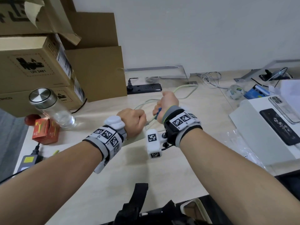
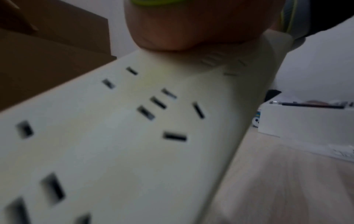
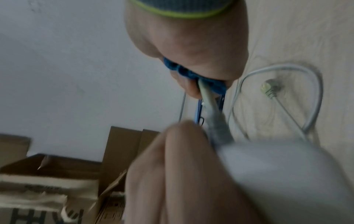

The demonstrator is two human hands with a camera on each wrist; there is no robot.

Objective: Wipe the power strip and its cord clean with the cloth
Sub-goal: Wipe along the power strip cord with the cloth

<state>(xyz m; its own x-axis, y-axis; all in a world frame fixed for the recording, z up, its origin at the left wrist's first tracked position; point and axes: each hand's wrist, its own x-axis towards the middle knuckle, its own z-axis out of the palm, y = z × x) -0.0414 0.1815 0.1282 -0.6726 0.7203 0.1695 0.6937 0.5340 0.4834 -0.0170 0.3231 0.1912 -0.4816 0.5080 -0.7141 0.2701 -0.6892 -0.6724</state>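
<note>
A white power strip [image 2: 134, 136] fills the left wrist view, tilted, with the heel of my left hand on its far end. In the head view my left hand [image 1: 132, 120] is a fist gripping the strip's cord end, and the strip is mostly hidden beneath the wrist. My right hand [image 1: 168, 101] sits just beyond it, gripping a blue cloth [image 3: 191, 74] that is wrapped around the pale cord [image 3: 208, 106]. Past that hand the cord [image 1: 183, 93] runs on across the table. Its plug [image 3: 268, 89] lies loose on the table inside a loop of cord.
Stacked cardboard boxes [image 1: 40, 65] stand at the left, with a glass jar [image 1: 52, 108] and a red box [image 1: 45, 132] before them. A black power strip [image 1: 144, 88] lies by the wall. A white box [image 1: 253, 127] carrying phones sits at the right.
</note>
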